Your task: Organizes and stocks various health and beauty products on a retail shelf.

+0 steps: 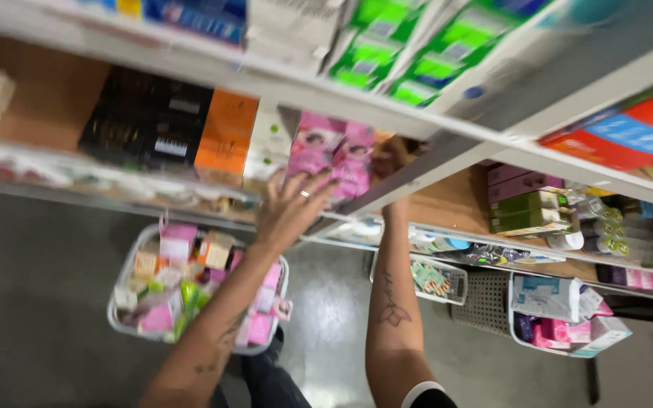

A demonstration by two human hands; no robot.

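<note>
My left hand, a ring on one finger, lies with fingers spread on the front of several pink boxes standing on a shelf. My right hand reaches in behind the same pink boxes from the right; only part of it shows past a white shelf upright, and I cannot see whether it grips anything. Orange boxes and black boxes stand to the left of the pink ones on that shelf.
A white basket full of mixed pink and coloured packages sits on the grey floor below my left arm. Two more baskets stand at the right under lower shelves. Green and white boxes fill the shelf above.
</note>
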